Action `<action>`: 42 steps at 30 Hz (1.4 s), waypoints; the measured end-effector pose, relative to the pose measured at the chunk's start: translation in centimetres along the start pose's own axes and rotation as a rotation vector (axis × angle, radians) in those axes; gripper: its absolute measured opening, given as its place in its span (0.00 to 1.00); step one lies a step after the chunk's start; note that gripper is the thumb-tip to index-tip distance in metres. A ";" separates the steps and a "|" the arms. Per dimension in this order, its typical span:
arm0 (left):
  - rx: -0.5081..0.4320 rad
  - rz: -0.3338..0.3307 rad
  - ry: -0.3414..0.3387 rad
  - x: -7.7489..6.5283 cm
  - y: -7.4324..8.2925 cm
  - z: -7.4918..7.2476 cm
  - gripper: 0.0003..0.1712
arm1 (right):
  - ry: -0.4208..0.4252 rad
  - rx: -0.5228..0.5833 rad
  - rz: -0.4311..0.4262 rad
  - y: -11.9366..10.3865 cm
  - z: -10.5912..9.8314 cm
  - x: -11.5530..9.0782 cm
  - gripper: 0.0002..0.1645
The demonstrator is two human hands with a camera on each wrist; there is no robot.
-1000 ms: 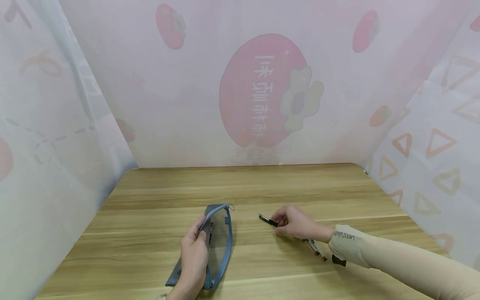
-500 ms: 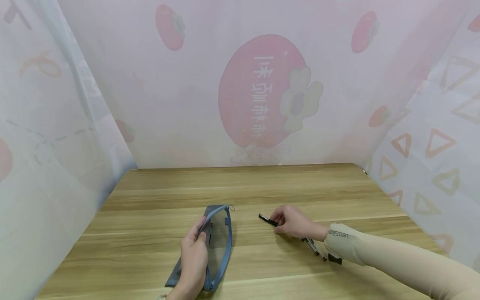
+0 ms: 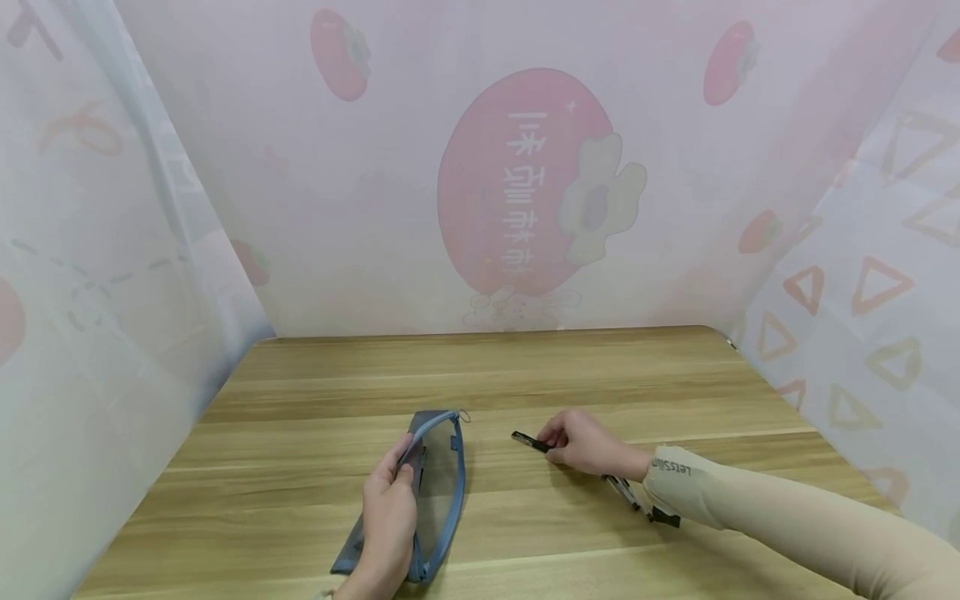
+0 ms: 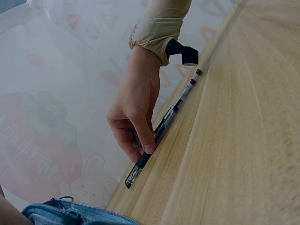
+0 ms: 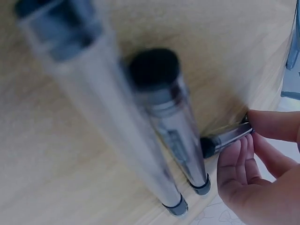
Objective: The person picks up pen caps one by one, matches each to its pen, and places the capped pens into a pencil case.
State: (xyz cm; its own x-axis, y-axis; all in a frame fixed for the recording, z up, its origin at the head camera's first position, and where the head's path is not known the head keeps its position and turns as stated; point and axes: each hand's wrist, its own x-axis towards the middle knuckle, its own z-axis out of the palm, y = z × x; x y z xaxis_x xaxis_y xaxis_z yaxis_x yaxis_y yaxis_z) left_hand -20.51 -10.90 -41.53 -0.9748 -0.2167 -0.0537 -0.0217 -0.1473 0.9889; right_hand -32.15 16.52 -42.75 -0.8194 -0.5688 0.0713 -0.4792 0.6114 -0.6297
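My left hand [image 3: 388, 508] grips a blue-grey zip pencil case [image 3: 459, 500] by its left side, thumb at the mouth, which gapes toward the right. Something dark shows inside the case. To the right of it, my right hand [image 3: 588, 444] pinches a clear pen with a black cap [image 3: 529, 441] between thumb and fingertips, low over the table. The capped end of this pen points toward the case; the left wrist view shows the pinch from the side. Beneath my right wrist lie two more clear pens [image 5: 176, 126], side by side in the right wrist view.
The wooden table [image 3: 337, 375] carries everything. Pale printed curtains [image 3: 375, 208] enclose it at the back and both sides. A black strap piece [image 3: 666, 517] hangs under the right sleeve [image 3: 750, 492], just beside the loose pens.
My right hand has shifted slightly left with the pinched pen, whose tip now sits nearer the pencil case and a little lower. My left hand and the case have stayed in place.
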 end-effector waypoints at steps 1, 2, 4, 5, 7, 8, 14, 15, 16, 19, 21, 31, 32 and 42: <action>0.000 0.000 0.000 0.0 0.0 0.0 0.27 | -0.001 0.000 -0.005 0.0 0.0 0.0 0.10; 0.001 -0.001 0.000 0.0 0.0 0.0 0.27 | -0.003 -0.001 -0.007 0.0 0.0 0.0 0.10; 0.003 -0.003 0.000 0.0 0.0 0.0 0.27 | -0.008 -0.007 -0.017 0.0 -0.1 0.0 0.10; 0.005 -0.004 0.001 0.0 0.0 0.0 0.27 | -0.011 -0.008 -0.021 0.1 -0.1 0.0 0.10; 0.009 -0.007 0.004 0.0 0.0 0.0 0.27 | -0.016 -0.008 -0.025 0.1 -0.1 0.0 0.11; 0.011 -0.008 0.005 0.0 0.0 0.0 0.27 | -0.017 -0.013 -0.027 0.1 -0.1 0.0 0.11; 0.016 -0.017 0.006 0.0 0.0 0.0 0.27 | 0.002 -0.020 -0.057 0.1 0.1 -0.3 0.12; 0.018 -0.019 0.007 0.0 0.1 0.0 0.27 | 0.007 -0.017 -0.067 0.0 0.1 -0.3 0.12; 0.020 -0.021 0.010 0.0 0.1 0.0 0.27 | 0.013 -0.014 -0.078 0.0 0.1 -0.4 0.12; 0.021 -0.023 0.012 0.0 0.1 0.1 0.27 | 0.030 -0.013 -0.097 -0.1 0.2 -0.5 0.13; 0.020 -0.023 0.011 0.0 0.1 0.2 0.27 | 0.044 -0.019 -0.094 -0.3 0.2 -0.7 0.13; 0.031 -0.031 0.003 -0.1 -0.2 0.1 0.28 | 0.079 0.201 0.014 -2.6 0.6 -1.7 0.10; 0.032 -0.032 0.003 -0.1 -0.2 0.1 0.28 | 0.086 0.229 0.022 -3.0 0.7 -1.9 0.09; 0.032 -0.020 0.025 -0.1 -0.1 0.3 0.27 | 0.233 0.369 0.126 -5.5 0.6 -2.9 0.09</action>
State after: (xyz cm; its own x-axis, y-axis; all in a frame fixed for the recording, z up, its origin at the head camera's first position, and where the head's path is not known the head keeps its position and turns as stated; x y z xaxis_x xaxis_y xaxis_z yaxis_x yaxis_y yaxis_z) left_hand -20.50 -10.58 -41.55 -0.9683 -0.2379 -0.0762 -0.0483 -0.1210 0.9915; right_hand -26.94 14.45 -39.91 -0.9335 -0.3373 0.1218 -0.2612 0.4068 -0.8754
